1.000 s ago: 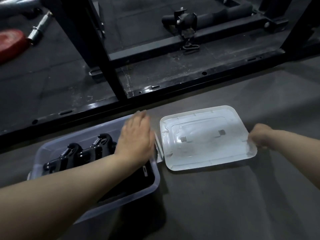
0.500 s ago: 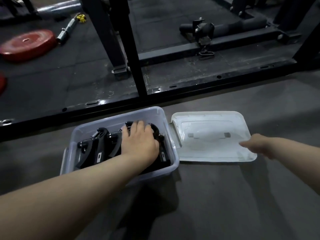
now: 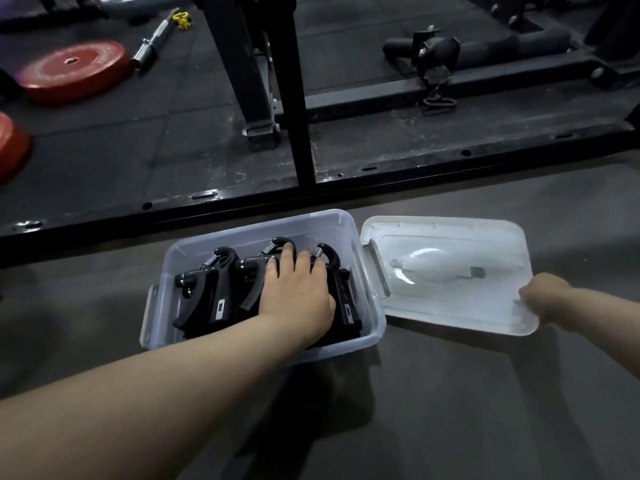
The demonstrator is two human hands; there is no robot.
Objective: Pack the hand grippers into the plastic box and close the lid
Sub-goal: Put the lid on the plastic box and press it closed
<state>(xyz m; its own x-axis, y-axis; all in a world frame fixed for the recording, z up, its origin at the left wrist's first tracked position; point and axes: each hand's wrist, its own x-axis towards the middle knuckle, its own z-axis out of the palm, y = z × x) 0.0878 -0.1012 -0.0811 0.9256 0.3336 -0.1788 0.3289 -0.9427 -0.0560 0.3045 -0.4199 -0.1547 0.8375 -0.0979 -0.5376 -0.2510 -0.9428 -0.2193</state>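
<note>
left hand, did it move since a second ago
Yes. Judged against the plastic box, the left hand went from above its right rim down into it, and now rests flat on the hand grippers.

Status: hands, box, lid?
Left hand flat on black hand grippers inside clear plastic box. Right hand grips white plastic lid, lying beside box. Left hand blocks closing.

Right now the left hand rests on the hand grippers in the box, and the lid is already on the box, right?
No: the head view shows the lid lying on the floor beside the box, not on it. The left hand does rest on the hand grippers.
</note>
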